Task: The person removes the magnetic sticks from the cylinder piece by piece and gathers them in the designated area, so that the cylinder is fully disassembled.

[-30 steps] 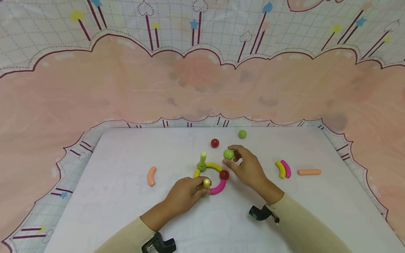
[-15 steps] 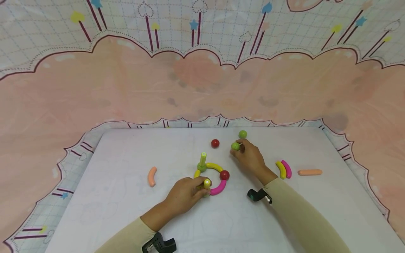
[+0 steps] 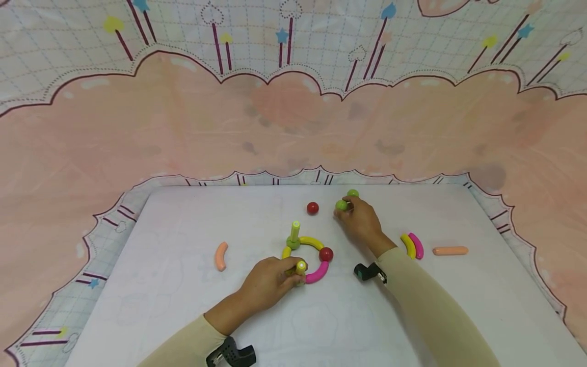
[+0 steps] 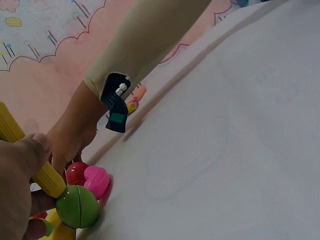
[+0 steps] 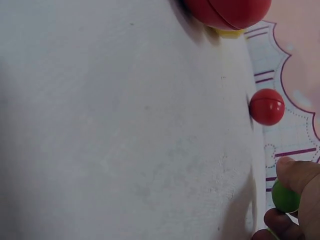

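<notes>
My left hand (image 3: 268,283) grips an upright yellow rod (image 4: 47,182), whose lower end meets a green ball (image 4: 77,206). That ball belongs to a ring with curved yellow rods (image 3: 312,241), a red ball (image 3: 326,254) and a curved pink rod (image 3: 316,273). Another short yellow-green rod (image 3: 295,231) stands up from a second green ball (image 3: 293,243) on the ring's far left. Farther back, my right hand (image 3: 362,221) pinches a loose green ball (image 5: 286,197) between thumb and fingers. Just behind it lies another green ball (image 3: 353,193), partly hidden by the fingers.
A loose red ball (image 3: 313,208) lies left of my right hand. Curved yellow (image 3: 407,246) and pink (image 3: 416,245) pieces lie side by side to the right, near a straight orange rod (image 3: 450,251). A curved orange piece (image 3: 221,256) lies at left on the white table (image 3: 160,316).
My right hand has moved back and slightly right, away from the ring, carrying the green ball close to the one at the rear. The left hand stays on the yellow rod.
</notes>
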A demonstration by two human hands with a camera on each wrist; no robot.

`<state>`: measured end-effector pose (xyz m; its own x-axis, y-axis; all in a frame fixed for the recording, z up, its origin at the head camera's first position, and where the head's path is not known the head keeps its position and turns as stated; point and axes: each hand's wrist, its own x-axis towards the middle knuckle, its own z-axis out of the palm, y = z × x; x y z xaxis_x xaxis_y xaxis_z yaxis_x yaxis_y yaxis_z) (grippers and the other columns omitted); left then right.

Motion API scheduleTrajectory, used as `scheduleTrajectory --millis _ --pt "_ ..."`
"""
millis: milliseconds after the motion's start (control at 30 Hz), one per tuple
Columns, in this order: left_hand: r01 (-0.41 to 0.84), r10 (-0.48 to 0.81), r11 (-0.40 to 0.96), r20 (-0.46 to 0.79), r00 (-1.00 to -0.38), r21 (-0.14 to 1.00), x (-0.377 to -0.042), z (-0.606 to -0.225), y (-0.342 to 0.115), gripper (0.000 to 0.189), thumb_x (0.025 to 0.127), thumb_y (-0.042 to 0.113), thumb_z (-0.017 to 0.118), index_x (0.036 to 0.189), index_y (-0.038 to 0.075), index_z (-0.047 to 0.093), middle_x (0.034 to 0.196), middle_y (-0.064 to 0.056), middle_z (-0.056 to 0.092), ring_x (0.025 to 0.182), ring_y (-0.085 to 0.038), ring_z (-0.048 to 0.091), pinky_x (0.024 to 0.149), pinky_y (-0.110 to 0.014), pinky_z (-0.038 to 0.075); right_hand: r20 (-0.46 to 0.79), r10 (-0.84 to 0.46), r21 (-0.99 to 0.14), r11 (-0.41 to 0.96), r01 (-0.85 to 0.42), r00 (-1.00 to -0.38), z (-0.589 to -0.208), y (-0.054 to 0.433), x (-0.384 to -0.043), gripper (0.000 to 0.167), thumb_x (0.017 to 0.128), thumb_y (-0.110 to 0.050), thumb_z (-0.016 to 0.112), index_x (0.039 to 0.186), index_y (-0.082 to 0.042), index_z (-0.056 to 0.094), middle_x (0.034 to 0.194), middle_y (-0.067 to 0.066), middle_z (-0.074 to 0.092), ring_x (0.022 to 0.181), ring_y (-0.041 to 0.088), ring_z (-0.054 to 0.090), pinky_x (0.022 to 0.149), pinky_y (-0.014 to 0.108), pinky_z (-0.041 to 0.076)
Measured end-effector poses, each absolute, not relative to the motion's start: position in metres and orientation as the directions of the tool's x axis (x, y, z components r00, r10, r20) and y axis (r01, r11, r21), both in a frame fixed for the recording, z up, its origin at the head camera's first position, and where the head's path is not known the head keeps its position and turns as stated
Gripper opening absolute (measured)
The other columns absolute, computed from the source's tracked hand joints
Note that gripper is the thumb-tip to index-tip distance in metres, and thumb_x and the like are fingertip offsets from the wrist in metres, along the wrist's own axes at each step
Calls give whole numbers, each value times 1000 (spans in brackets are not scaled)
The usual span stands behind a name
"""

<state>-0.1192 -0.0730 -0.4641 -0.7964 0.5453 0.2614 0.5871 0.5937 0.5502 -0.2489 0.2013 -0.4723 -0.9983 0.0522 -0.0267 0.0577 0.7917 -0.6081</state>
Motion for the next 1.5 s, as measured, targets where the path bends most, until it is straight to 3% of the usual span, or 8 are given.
scheduleTrajectory --millis 433,933,1200,1500 --pt "599 553 582 273 -787 549 -119 -466 -73 26 90 25 80 112 15 72 87 9 71 75 -7 59 74 -34 52 -23 40 -584 811 46 -999 -472 191 -260 52 97 -30 73 142 -9 57 127 13 66 110 31 62 98 47 50" --pt "592 553 559 271 -788 581 -120 -466 -74 30 89 24 82 116 15 73 92 9 74 80 -9 65 80 -38 53 -43 30 -525 849 49 -999 -474 186 -262 57 95 -32 75 143 -7 56 127 14 66 108 29 60 98 47 50" --pt "590 556 541 271 -786 600 -120 -465 -74 36 89 27 82 120 12 72 101 6 75 90 -11 69 85 -39 55 -1 41 -545 838 35 -999 -465 191 -246 57 95 -33 75 142 -7 56 128 13 66 115 31 62 93 47 52" --pt "554 540 587 225 -811 590 -121 -468 -76 37 89 29 82 119 10 71 101 5 73 92 -11 65 86 -38 54 102 -6 -604 795 -67 -995 -449 189 -209 48 96 -32 74 135 -8 60 116 8 69 107 27 63 87 43 54"
